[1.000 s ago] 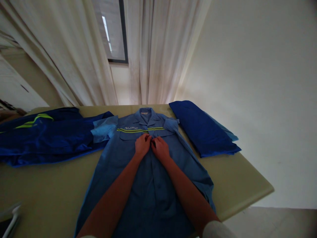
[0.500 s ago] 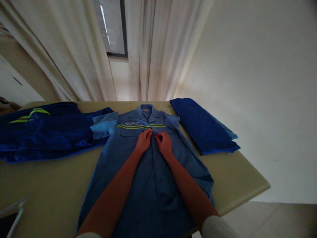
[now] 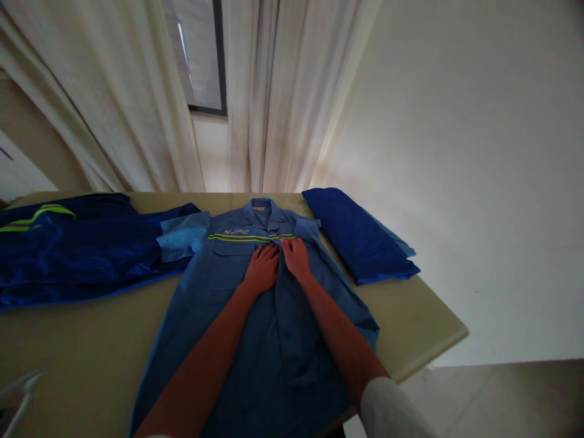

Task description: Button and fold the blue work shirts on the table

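A blue-grey work shirt (image 3: pixel 237 340) lies front up, its collar at the far side, with yellow-green stripes and "NJPC" lettering across the chest. My left hand (image 3: pixel 263 267) rests on the shirt just left of the front opening, fingers spread, palm down and thumb hidden. Close beside it, my right hand (image 3: pixel 294 257) pinches the front edge of the shirt just below the stripes. Below that hand, the right front panel is slightly raised and creased. Whether a button sits between the fingers cannot be made out.
The shirt lies on a yellowish table (image 3: pixel 91 340). Dark blue garments (image 3: pixel 91 255) with a yellow-green stripe lie to the left, and a folded blue garment (image 3: pixel 356 243) lies at the right. A white-edged object (image 3: pixel 22 395) shows at lower left. Curtains (image 3: pixel 283 91) hang behind.
My left hand has gone from a pinch to spread fingers on the cloth. My right hand has raised the front edge a little. The view has shifted slightly right.
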Demonstrator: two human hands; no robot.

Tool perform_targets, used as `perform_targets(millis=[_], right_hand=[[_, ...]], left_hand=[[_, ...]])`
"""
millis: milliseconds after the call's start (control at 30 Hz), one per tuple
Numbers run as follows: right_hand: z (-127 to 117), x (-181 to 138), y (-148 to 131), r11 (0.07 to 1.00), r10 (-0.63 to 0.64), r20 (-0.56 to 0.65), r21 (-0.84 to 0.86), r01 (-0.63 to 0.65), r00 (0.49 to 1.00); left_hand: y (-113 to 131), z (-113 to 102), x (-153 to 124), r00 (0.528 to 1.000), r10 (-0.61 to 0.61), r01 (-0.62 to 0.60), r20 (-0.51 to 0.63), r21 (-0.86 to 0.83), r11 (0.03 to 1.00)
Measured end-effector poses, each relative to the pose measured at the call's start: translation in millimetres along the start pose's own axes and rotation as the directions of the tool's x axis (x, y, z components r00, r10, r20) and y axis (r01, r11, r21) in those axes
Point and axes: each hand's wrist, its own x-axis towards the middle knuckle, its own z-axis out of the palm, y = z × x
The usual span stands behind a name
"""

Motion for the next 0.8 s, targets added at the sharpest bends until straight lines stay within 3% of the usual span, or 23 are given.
perform_targets(millis=[200,333,400,500,633,800], right_hand=[[20,54,0,0.981,-0.181,0.221,-0.026,0.191,0.958],[32,54,0,0.973,-0.190,0.212,-0.093,0.213,0.959],[34,50,1,0.960,-0.226,0.198,-0.121,0.253,0.954],[34,47,1,0.943,-0.281,0.202,-0.124,0.309,0.938],[36,48,0,0.938,-0.272,0.225,-0.153,0.310,0.936],[36,50,-2,0.939,-0.230,0.226,-0.204,0.277,0.947]], left_hand=[[-8,4,8,0.987,-0.119,0.107,-0.109,-0.110,0.988],[-13,10,12,0.959,-0.205,0.169,-0.197,-0.183,0.968],[-14,10,16,0.926,-0.312,0.265,-0.211,-0.224,0.938],[-17,5,27,0.836,-0.500,0.444,-0.225,-0.259,0.858],[-25,-5,51,0.750,-0.639,0.607,-0.170,-0.206,0.768],[-39,-9,71,0.746,-0.665,0.650,-0.046,-0.167,0.741]])
